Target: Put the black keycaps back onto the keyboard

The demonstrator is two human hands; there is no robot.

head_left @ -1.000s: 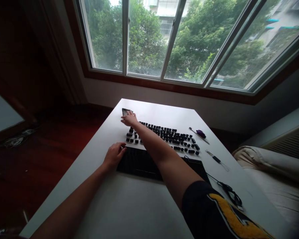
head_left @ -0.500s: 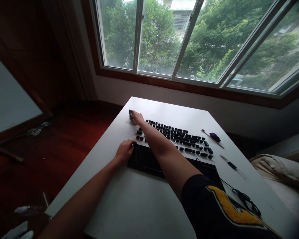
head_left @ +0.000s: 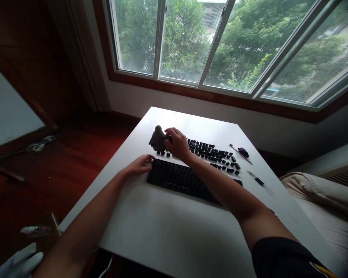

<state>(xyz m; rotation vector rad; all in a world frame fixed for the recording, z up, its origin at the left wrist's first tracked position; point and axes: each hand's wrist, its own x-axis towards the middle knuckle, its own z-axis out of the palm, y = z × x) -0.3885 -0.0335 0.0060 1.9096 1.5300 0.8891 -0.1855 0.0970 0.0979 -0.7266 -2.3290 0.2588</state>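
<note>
My right hand [head_left: 178, 143] is closed on a crumpled grey cloth [head_left: 158, 139], which it holds a little above the white table [head_left: 168, 231], over the left end of the loose black keycaps [head_left: 213, 153]. My left hand [head_left: 139, 165] rests on the table with its fingertips against the left edge of the black keyboard base [head_left: 185, 181]. The keycaps lie in rows just behind the keyboard.
A purple-handled tool [head_left: 241, 152] and a thin black-and-clear tool [head_left: 259, 182] lie at the table's right. A bed with a pillow [head_left: 321, 197] stands to the right. Windows run along the far wall. The wooden floor lies to the left, with white objects [head_left: 20, 262] at the bottom left.
My right hand has picked the grey cloth up from the table's far left part and drawn it back toward me. My left hand has stayed at the keyboard's left edge.
</note>
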